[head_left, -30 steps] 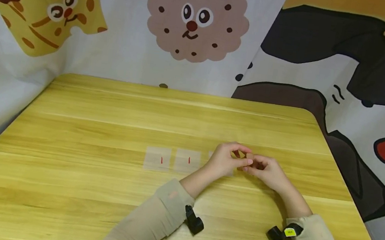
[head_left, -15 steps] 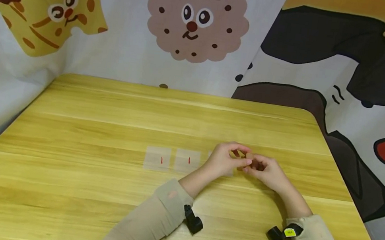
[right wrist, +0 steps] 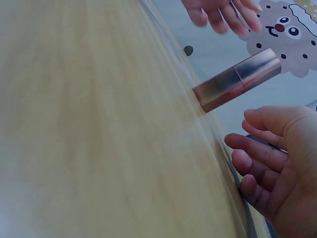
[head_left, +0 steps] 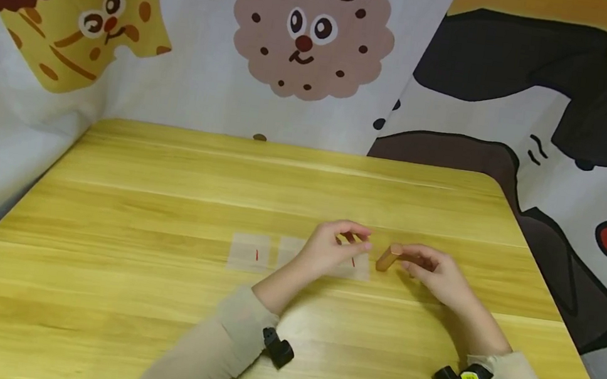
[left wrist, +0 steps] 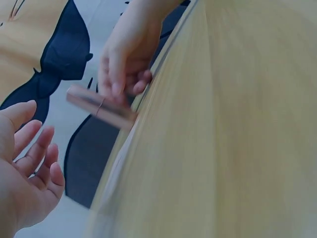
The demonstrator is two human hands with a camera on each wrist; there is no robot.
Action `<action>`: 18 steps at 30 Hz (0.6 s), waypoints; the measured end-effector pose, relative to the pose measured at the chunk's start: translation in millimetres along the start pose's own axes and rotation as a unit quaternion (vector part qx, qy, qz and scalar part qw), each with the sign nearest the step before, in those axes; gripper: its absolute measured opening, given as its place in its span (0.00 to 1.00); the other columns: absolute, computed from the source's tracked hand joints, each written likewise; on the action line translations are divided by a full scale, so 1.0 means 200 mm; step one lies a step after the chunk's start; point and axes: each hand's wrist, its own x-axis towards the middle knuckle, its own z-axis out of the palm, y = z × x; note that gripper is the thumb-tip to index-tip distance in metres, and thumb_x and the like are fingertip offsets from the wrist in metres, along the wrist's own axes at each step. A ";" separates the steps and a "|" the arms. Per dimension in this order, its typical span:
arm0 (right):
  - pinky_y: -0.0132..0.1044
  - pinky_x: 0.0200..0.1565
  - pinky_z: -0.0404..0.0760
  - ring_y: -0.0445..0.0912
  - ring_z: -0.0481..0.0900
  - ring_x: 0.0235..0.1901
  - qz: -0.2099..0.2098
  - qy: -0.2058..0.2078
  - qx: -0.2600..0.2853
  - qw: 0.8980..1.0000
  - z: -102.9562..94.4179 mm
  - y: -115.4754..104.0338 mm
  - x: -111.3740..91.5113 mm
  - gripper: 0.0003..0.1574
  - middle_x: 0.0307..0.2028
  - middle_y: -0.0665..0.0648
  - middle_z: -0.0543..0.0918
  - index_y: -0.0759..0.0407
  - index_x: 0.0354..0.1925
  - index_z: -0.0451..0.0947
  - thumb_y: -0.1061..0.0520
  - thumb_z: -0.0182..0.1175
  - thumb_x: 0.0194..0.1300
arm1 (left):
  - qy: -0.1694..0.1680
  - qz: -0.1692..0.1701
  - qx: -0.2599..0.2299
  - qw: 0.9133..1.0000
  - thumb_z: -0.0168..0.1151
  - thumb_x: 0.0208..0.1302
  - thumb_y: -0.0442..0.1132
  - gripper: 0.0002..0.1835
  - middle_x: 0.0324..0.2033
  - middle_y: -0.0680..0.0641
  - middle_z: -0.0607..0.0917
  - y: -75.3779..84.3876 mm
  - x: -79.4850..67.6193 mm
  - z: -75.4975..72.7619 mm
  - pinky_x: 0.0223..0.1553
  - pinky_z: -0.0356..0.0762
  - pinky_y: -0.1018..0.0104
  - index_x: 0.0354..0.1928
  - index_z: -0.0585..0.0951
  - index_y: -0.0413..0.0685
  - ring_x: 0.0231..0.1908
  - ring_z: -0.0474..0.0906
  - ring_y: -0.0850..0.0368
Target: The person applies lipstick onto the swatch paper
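A shiny copper-coloured lipstick tube (head_left: 388, 259) stands upright on the wooden table, just right of the rightmost paper square (head_left: 358, 272). In the right wrist view the closed lipstick tube (right wrist: 237, 81) shows a seam around its middle. My right hand (head_left: 437, 275) is close on its right side, fingers loosely bent; in its own wrist view a gap shows between the right hand (right wrist: 282, 163) and the tube. To the left, my left hand (head_left: 327, 246) hovers over the paper squares with thumb and fingers apart. Nothing is in the left hand (left wrist: 32, 168) in its wrist view.
Two more pale squares lie in the row, a left square (head_left: 239, 251) and a middle square (head_left: 287, 251) partly behind the left hand. Red strokes mark the left and right ones. A printed curtain (head_left: 179, 92) hangs behind the table (head_left: 152, 310).
Both hands held the lipstick tube between them before. Now the left hand has drawn away leftward, the right hand has moved slightly right, and the tube stands between them.
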 end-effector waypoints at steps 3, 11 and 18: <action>0.31 0.29 0.76 0.44 0.79 0.33 -0.002 0.006 -0.008 1.000 -0.02 0.01 -0.03 0.18 0.46 0.64 0.83 0.66 0.54 0.77 0.63 0.58 0.68 | -0.006 -0.003 0.018 1.000 0.66 0.62 0.41 0.12 0.42 0.47 0.85 0.01 -0.04 -0.09 0.33 0.74 0.68 0.47 0.84 0.48 0.38 0.76 0.59; 0.32 0.26 0.75 0.46 0.78 0.29 0.028 0.034 -0.072 0.996 -0.09 0.00 -0.11 0.17 0.44 0.61 0.84 0.64 0.54 0.77 0.59 0.57 0.69 | -0.009 -0.003 0.081 0.997 0.64 0.65 0.41 0.12 0.42 0.47 0.85 0.02 -0.16 -0.36 0.29 0.74 0.66 0.49 0.84 0.46 0.38 0.76 0.58; 0.33 0.26 0.75 0.44 0.77 0.29 0.036 0.055 -0.120 0.991 -0.13 -0.03 -0.16 0.17 0.41 0.60 0.84 0.62 0.53 0.78 0.57 0.58 0.69 | -0.012 -0.015 0.129 0.991 0.63 0.65 0.41 0.15 0.39 0.50 0.85 0.04 -0.29 -0.57 0.33 0.73 0.62 0.52 0.82 0.43 0.39 0.75 0.56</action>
